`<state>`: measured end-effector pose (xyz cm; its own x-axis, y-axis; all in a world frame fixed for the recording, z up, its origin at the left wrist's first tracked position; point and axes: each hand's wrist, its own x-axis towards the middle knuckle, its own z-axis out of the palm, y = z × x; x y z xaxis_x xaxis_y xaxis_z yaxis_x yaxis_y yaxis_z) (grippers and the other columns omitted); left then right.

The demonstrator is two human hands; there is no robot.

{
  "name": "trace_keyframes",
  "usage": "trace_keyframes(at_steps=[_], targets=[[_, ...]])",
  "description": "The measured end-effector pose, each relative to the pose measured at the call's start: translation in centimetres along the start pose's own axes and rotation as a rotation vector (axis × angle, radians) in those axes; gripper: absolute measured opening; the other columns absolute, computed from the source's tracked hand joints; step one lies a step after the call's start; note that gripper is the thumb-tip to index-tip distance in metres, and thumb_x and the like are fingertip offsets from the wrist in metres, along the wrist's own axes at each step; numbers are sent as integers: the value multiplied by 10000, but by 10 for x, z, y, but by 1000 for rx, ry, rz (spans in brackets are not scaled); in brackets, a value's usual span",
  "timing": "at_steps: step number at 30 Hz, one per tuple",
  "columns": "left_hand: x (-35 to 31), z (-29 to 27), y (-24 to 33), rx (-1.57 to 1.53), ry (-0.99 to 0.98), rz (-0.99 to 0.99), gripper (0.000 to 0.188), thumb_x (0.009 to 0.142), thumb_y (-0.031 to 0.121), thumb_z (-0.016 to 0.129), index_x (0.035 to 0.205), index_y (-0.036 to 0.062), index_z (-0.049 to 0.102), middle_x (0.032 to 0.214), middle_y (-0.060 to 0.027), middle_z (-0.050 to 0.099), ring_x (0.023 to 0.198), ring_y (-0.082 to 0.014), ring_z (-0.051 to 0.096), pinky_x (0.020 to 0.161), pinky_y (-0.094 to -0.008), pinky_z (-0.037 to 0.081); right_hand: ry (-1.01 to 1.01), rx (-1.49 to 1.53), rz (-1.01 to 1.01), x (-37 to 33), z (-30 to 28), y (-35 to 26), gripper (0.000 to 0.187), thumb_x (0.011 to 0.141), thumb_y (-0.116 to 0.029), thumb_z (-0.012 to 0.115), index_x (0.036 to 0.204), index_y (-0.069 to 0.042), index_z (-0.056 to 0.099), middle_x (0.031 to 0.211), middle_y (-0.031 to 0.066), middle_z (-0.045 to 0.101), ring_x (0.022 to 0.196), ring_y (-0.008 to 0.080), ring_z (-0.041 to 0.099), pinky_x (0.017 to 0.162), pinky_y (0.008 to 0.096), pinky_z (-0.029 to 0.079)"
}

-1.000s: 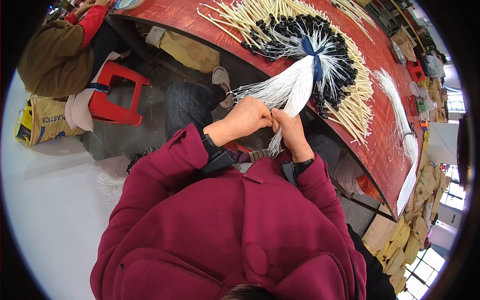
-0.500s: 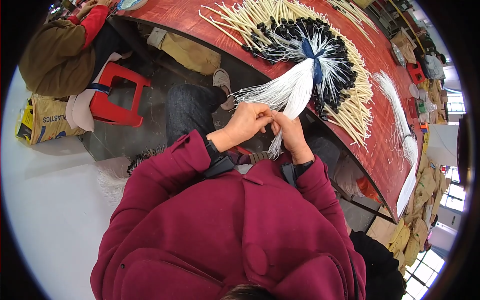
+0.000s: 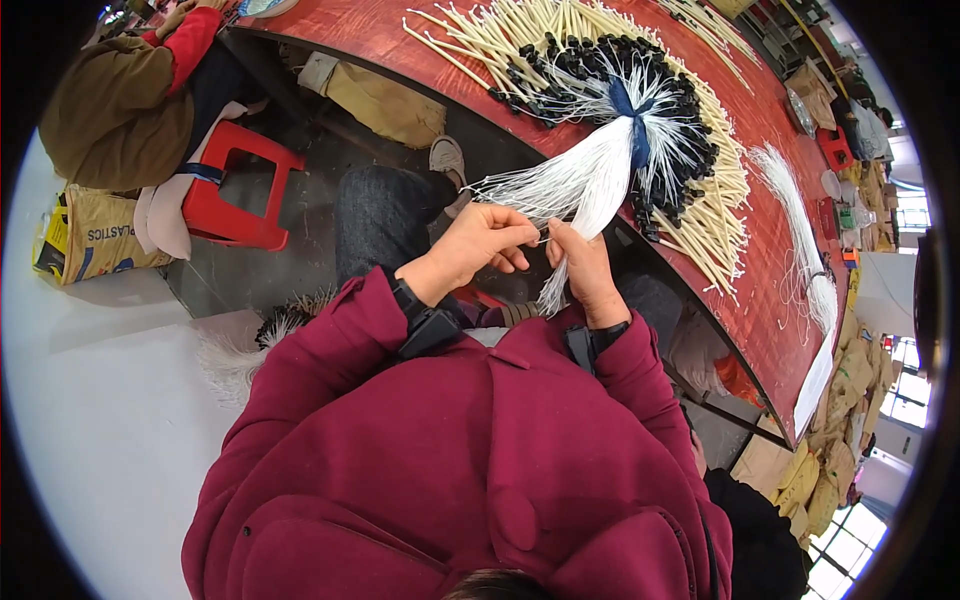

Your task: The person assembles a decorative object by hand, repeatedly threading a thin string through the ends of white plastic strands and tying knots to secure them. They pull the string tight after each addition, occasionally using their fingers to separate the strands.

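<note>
A big bundle of white strings (image 3: 600, 185) hangs off the table's near edge toward my lap. A dark blue strip of cloth (image 3: 632, 115) ties it in the middle. Past the tie the strings fan out to small black pieces (image 3: 700, 150) and a ring of cream-coloured sticks (image 3: 705, 255). My right hand (image 3: 588, 272) pinches string ends between thumb and forefinger, with loose strands hanging under it. My left hand (image 3: 475, 250) is just left of it, its thumb and forefinger closed at the string ends; the strand between them is too fine to make out clearly.
The red table (image 3: 370, 35) stretches across ahead. On its right lies another white string bundle (image 3: 800, 235). At left are a red plastic stool (image 3: 235, 220), a seated person (image 3: 110, 115) and a printed sack (image 3: 105, 240). More white strings (image 3: 225, 365) lie at lower left.
My left hand has drawn slightly left and down, away from my right hand, opening a small gap between them. My right hand stays nearly still at the strings.
</note>
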<state>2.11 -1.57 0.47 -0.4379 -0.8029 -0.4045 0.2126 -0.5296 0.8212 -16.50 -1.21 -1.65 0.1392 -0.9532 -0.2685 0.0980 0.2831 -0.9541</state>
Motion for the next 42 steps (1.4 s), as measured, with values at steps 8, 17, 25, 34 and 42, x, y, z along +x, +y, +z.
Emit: trace_keyframes(at_steps=[8, 17, 25, 34, 42], targets=[[-19, -21, 6, 31, 18, -177, 139, 874, 155, 619, 896, 20, 645, 827, -56, 664, 572, -91, 612, 466, -185, 454, -4, 60, 17, -1, 1, -5, 297, 882, -130, 545, 597, -80, 475, 497, -1, 426, 448, 102, 404, 445, 242, 316], [-12, -16, 2, 396, -121, -1, 149, 888, 165, 598, 894, 22, 640, 711, -39, 643, 506, -68, 565, 426, -180, 425, -35, 74, 17, 0, -2, -2, 271, 884, -131, 542, 626, -72, 486, 514, 0, 435, 465, 99, 411, 451, 239, 309], [-6, 26, 3, -298, -56, 123, 139, 898, 120, 580, 828, 23, 651, 679, -8, 631, 521, -63, 555, 479, -180, 440, 39, 50, 37, -3, 8, -7, 280, 899, -164, 533, 635, -74, 510, 521, -5, 456, 467, 95, 417, 456, 241, 317], [17, 12, -9, 767, 185, 787, 91, 847, 91, 608, 828, 13, 651, 705, -68, 629, 609, -139, 601, 546, -248, 473, -23, 16, 15, 1, -4, 2, 319, 907, -182, 517, 607, -71, 515, 512, -2, 465, 464, 97, 426, 454, 245, 329], [18, 12, -8, 1036, 147, 875, 31, 778, 9, 604, 792, 8, 632, 666, -119, 617, 593, -265, 603, 544, -297, 482, -68, 38, 18, 1, -4, 0, 308, 904, -173, 521, 615, -68, 517, 519, -4, 465, 468, 93, 422, 461, 235, 328]])
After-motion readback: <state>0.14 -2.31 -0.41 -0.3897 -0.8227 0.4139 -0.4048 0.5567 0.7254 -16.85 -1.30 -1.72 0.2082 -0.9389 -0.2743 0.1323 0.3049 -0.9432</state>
